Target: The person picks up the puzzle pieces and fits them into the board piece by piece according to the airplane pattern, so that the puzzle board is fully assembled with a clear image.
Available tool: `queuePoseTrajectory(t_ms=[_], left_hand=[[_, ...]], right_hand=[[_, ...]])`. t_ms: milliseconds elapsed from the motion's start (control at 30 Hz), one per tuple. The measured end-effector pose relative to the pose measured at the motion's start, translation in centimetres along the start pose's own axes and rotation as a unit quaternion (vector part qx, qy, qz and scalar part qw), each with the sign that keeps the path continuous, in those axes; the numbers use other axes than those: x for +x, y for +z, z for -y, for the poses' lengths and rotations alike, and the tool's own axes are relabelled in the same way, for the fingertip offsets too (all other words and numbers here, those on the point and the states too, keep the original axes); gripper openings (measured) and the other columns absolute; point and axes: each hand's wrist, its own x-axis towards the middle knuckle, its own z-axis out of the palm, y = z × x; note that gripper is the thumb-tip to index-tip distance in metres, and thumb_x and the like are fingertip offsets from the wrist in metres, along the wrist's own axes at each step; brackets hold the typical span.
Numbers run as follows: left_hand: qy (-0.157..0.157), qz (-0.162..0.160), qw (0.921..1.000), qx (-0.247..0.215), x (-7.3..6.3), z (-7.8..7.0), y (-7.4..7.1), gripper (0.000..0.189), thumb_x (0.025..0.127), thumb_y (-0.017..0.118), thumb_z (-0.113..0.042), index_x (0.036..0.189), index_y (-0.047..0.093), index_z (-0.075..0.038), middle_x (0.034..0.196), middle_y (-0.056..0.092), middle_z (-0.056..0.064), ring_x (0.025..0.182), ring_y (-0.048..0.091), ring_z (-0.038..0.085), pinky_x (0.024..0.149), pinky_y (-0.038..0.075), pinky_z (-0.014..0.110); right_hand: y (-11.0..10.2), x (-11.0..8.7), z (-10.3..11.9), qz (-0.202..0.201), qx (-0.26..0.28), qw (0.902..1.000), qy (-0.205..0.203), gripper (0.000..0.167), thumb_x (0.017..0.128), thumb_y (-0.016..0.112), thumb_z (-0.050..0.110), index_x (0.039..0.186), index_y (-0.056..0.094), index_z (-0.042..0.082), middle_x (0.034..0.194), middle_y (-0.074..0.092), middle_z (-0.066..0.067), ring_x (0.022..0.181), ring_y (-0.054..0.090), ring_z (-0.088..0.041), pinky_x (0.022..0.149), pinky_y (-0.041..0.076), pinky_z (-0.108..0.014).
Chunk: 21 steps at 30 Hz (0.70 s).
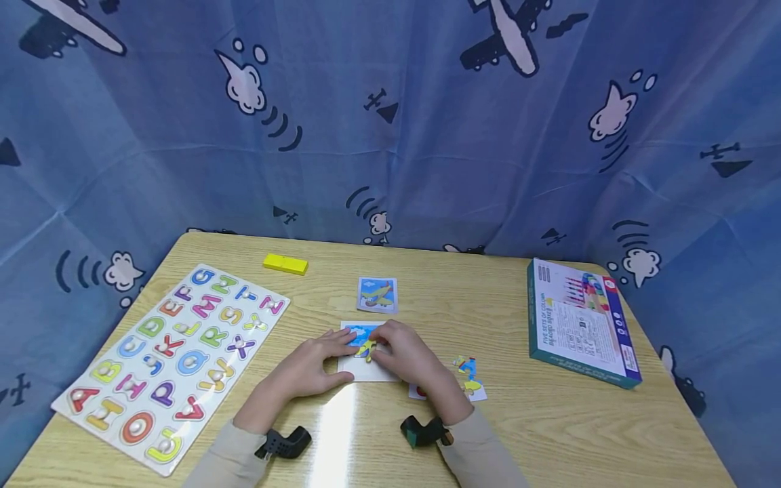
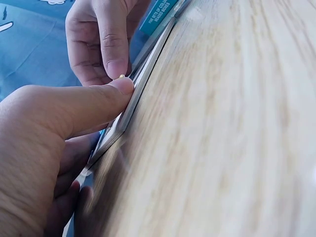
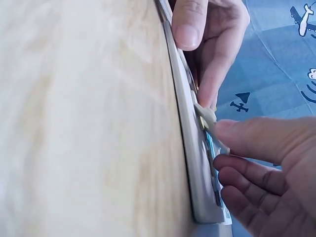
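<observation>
A small white puzzle board (image 1: 349,367) lies on the table before me, with blue sky pieces (image 1: 361,333) along its upper part. My right hand (image 1: 407,352) pinches a yellow-patterned puzzle piece (image 3: 207,117) between thumb and fingers, tilted over the board. My left hand (image 1: 311,366) lies at the board's left side, its fingers stretched over the pieces and its thumb near the lower edge. In the right wrist view, the left forefinger (image 3: 213,86) reaches right up to the held piece. Just behind the board lies a picture card (image 1: 377,295) of a yellow airplane.
Loose puzzle pieces (image 1: 470,369) lie on a white card beside my right wrist, which partly covers them. A large alphabet board (image 1: 201,325) takes up the left. A yellow block (image 1: 285,263) sits at the back, and a boxed bead set (image 1: 579,322) on the right.
</observation>
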Motion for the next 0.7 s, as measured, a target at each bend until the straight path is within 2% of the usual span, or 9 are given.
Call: queuePoseTrajectory(t_ms=[333, 700], left_hand=[[-0.001, 0.001, 1.0, -0.003, -0.06, -0.03, -0.08, 0.05, 0.086, 0.066, -0.044, 0.127, 0.062, -0.016, 0.144, 0.047, 0.0, 0.137, 0.039, 0.025, 0.112, 0.036, 0.043], [0.005, 0.001, 1.0, -0.004, -0.02, 0.03, 0.0, 0.05, 0.086, 0.066, -0.044, 0.127, 0.062, -0.014, 0.144, 0.047, 0.001, 0.137, 0.039, 0.026, 0.111, 0.036, 0.045]], right_hand=[[0.25, -0.11, 0.24, -0.008, -0.035, 0.9994, 0.003, 0.023, 0.085, 0.069, 0.018, 0.106, 0.07, 0.008, 0.097, 0.061, -0.001, 0.083, 0.053, -0.011, 0.074, 0.051, -0.027], [0.65, -0.26, 0.28, -0.014, -0.061, 0.998, -0.002, 0.022, 0.085, 0.071, 0.017, 0.105, 0.071, 0.009, 0.1, 0.058, -0.001, 0.089, 0.05, -0.012, 0.075, 0.05, -0.026]])
